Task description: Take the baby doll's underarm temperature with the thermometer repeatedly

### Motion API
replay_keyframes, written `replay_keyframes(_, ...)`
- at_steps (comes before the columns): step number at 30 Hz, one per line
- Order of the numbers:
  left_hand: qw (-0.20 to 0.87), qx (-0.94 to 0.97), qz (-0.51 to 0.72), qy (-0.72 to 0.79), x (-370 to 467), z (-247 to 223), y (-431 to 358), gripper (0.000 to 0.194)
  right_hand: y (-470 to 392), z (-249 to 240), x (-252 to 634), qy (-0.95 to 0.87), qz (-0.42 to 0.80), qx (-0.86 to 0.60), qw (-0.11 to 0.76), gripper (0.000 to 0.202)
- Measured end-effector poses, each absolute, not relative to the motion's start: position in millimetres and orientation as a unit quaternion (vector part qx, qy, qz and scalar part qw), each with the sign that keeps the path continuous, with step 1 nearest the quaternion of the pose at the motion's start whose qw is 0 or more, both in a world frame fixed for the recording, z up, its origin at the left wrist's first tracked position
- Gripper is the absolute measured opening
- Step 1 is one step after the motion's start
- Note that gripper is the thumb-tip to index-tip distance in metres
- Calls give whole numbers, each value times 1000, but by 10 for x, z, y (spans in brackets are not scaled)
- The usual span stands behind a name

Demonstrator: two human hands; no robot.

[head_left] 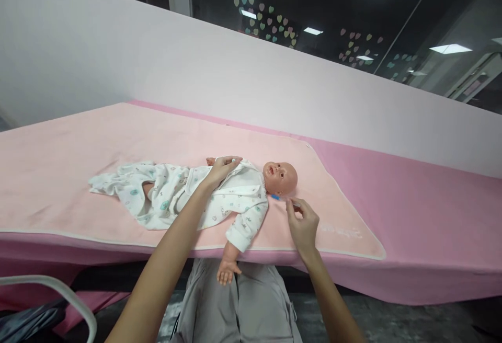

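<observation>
A baby doll (280, 178) lies on its back across a peach mat, its head toward the right. It wears a white printed wrap top (247, 189) and matching bottoms (164, 196). My left hand (224, 169) rests on the doll's chest, fingers stretched out over the cloth. Beside the doll's head, my right hand (304, 220) is closed in a pinch on a slim, pale stick with a blue end (275, 196). The blue end is close to the doll's ear and neck. What kind of stick it is, I cannot make out.
The peach mat (86, 144) covers much of a table with a pink cover (415, 212). One doll arm (228, 270) hangs over the front edge. A white wall (196, 76) runs behind, below dark windows. A pale curved bar (58, 286) is at lower left.
</observation>
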State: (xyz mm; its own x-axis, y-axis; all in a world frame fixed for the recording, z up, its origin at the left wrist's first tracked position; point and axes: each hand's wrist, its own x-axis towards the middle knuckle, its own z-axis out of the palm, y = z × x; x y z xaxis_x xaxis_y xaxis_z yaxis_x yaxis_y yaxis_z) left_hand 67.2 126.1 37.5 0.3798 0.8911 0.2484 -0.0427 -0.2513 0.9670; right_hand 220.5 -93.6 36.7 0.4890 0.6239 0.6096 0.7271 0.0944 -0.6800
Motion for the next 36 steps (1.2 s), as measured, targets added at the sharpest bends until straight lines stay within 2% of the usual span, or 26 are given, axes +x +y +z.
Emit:
replay_keyframes(3,542,625,463,318,696,375,1265,46,-857,536,2165,-502,-63,-654,563,26)
replay_keyframes(5,545,614,477,314,708,356,1287,45,-669,608,2110,-537,-59,-645,541,25)
replay_keyframes(8,556,597,489,308,717,326,1319,43,-224,638,2001,-609,-44,-655,446,24)
replay_keyframes(14,590,580,504,249,714,354,1269,38,530,630,1826,-670,-53,-714,197,20)
replay_keyframes(16,593,594,494,225,712,379,1231,37,635,635,1805,-668,-62,-727,146,22)
replay_keyframes(20,564,649,458,227,722,376,1215,38,725,606,1790,-660,-71,-742,97,22)
replay_keyframes(25,481,620,496,370,736,260,1337,27,711,532,1763,-669,-118,-731,66,21)
replay_keyframes(29,379,640,485,459,712,252,1488,28,688,563,1749,-705,-142,-694,38,23)
replay_keyframes(33,189,730,404,518,790,343,1702,35,734,636,1672,-734,-144,-664,6,24)
replay_keyframes(36,114,771,298,551,891,353,1827,31,790,669,1589,-746,-140,-651,-4,27)
